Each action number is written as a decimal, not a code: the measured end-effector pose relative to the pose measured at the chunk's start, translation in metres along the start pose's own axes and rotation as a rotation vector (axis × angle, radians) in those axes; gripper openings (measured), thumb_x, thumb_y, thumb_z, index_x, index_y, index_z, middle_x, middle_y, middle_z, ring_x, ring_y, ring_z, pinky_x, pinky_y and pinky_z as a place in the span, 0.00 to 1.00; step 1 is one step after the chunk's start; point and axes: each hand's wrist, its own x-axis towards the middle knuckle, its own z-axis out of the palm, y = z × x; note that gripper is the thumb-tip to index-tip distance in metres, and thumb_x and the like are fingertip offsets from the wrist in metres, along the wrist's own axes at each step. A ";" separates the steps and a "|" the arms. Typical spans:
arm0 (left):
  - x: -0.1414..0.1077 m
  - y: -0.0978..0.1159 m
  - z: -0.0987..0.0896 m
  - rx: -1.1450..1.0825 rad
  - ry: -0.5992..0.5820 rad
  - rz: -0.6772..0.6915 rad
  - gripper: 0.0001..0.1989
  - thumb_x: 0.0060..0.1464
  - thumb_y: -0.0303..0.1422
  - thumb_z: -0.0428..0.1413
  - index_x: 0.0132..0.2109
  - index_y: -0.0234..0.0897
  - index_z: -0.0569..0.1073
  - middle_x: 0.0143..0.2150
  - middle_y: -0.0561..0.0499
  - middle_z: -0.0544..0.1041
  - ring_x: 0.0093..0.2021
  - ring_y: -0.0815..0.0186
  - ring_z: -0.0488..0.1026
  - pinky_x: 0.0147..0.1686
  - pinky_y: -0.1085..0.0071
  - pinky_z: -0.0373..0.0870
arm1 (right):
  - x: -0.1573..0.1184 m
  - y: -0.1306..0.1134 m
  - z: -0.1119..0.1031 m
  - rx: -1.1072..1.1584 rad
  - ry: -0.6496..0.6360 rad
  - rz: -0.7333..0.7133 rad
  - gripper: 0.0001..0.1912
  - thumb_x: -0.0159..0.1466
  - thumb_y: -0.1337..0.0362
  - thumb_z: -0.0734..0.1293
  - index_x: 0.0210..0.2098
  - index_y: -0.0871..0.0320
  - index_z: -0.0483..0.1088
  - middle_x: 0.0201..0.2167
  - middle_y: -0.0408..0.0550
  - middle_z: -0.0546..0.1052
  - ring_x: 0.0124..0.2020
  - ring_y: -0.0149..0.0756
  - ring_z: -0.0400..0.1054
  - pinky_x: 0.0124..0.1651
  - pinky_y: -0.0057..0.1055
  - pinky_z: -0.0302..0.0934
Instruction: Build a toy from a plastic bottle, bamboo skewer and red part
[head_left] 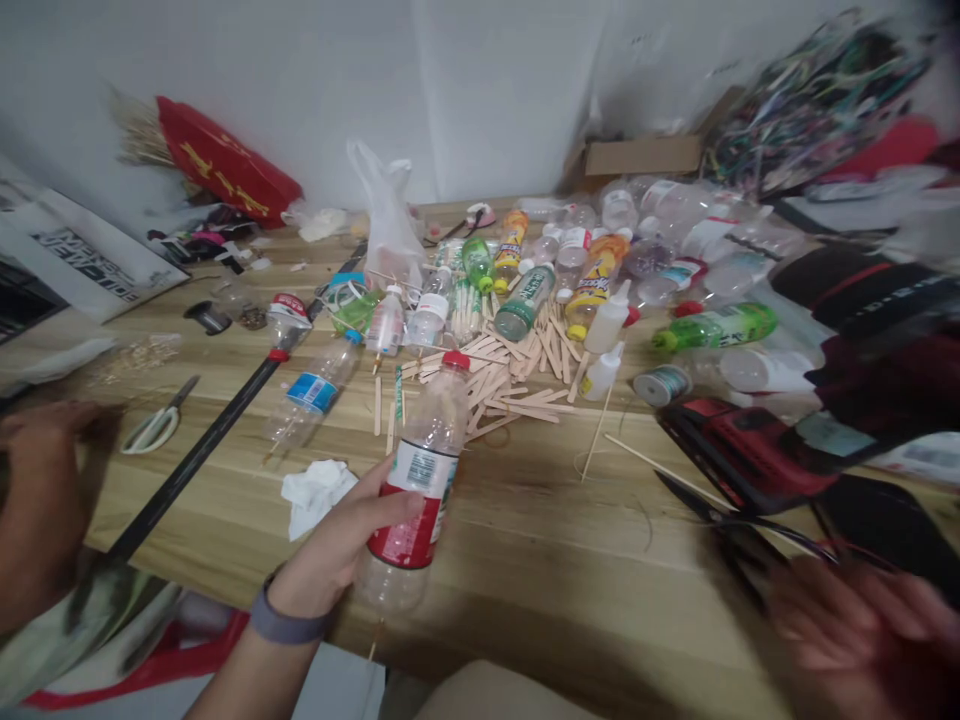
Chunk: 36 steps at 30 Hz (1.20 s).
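Observation:
My left hand is wrapped round a clear plastic bottle with a red cap and a red and white label. It is held tilted above the table's front edge, cap pointing away from me. A thin stick shows below the bottle's base. At the lower right, my right hand is smeared by motion, its fingers beside the handles of black scissors. Whether it grips them I cannot make out. Thin wooden skewers lie near the scissors' blades.
Flat wooden sticks are piled mid-table before many plastic bottles. A red and black power tool stands right. At left are another person's hand, white-handled scissors, a black tube, a blue-labelled bottle and crumpled tissue.

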 end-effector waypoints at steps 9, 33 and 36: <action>0.004 -0.002 0.029 0.046 -0.250 -0.048 0.22 0.36 0.37 0.72 0.41 0.38 0.78 0.33 0.52 0.81 0.28 0.66 0.74 0.28 0.74 0.67 | -0.009 0.046 0.098 -0.182 -0.331 0.113 0.23 0.49 0.45 0.80 0.31 0.58 0.79 0.30 0.44 0.75 0.23 0.25 0.61 0.28 0.27 0.58; 0.032 -0.011 0.080 -0.239 0.205 0.329 0.27 0.40 0.41 0.70 0.46 0.39 0.71 0.35 0.52 0.80 0.31 0.64 0.75 0.33 0.69 0.70 | -0.011 0.095 0.098 -0.462 -0.722 0.462 0.30 0.51 0.35 0.73 0.26 0.58 0.68 0.21 0.37 0.68 0.18 0.24 0.54 0.20 0.24 0.47; 0.032 -0.013 0.081 -0.247 0.198 0.329 0.26 0.40 0.42 0.70 0.45 0.38 0.72 0.34 0.52 0.80 0.32 0.62 0.76 0.34 0.68 0.71 | -0.008 0.101 0.093 -0.443 -0.719 0.462 0.31 0.50 0.36 0.75 0.25 0.57 0.64 0.20 0.36 0.67 0.17 0.22 0.52 0.20 0.24 0.47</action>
